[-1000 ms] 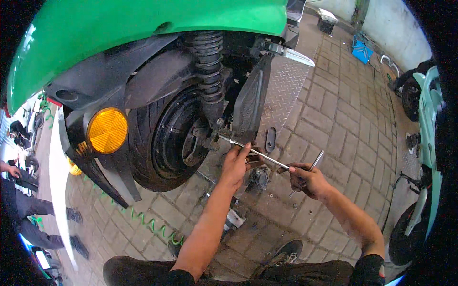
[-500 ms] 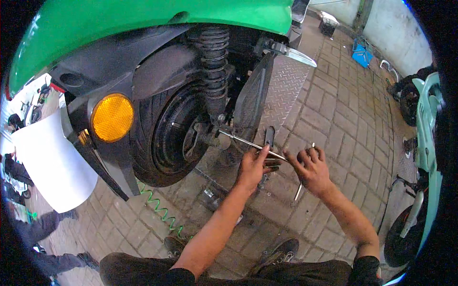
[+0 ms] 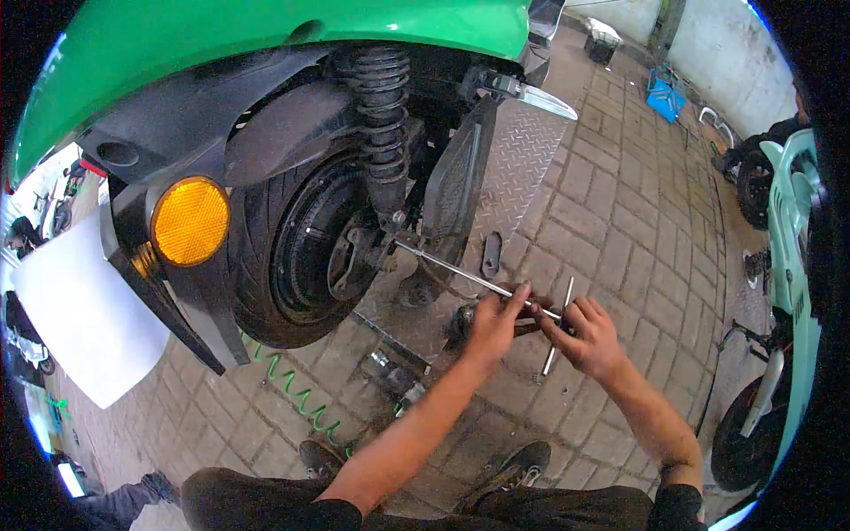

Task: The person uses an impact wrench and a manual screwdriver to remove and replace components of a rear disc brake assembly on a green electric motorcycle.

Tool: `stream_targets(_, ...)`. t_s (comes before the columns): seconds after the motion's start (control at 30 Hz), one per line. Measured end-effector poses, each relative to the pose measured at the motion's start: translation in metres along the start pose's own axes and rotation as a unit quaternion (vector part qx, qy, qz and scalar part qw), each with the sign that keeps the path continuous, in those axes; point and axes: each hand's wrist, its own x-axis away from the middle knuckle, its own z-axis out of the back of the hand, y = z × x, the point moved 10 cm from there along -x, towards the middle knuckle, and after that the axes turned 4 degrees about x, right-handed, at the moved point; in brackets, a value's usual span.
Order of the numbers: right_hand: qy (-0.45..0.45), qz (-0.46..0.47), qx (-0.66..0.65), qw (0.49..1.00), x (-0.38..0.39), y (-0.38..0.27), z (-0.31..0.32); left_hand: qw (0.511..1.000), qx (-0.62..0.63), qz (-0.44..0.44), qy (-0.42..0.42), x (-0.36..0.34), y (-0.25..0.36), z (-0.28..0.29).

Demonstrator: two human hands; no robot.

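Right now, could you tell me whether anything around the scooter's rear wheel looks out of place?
Yes: loose parts lie on the brick floor beneath the rear wheel, among them a green coiled cable and a dark cylindrical part. Both hands, left hand and right hand, grip a long T-handle wrench that reaches the axle.

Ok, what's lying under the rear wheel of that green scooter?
Under the rear wheel lie paving bricks and a coiled green hose. The tyre hides the ground where it touches.

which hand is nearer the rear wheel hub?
Left. The left hand grips the long wrench shaft partway toward the hub; the right hand sits farther out at the crossbar.
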Motion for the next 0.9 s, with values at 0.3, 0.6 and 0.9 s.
stream_targets(0.3,0.013,-0.455,-0.551,0.699,0.046,0.054,-0.059,0.997,0.056,0.055,-0.012,-0.003,-0.027,0.009)
stream_targets(0.6,-0.062,0.078,0.042,0.994,0.059,-0.041,-0.047,0.993,0.084,0.045,-0.077,-0.008,0.003,-0.007)
stream_targets(0.9,-0.153,-0.108,-0.555,0.811,0.031,-0.004,-0.032,0.989,0.132,0.060,-0.021,-0.005,0.003,0.015)
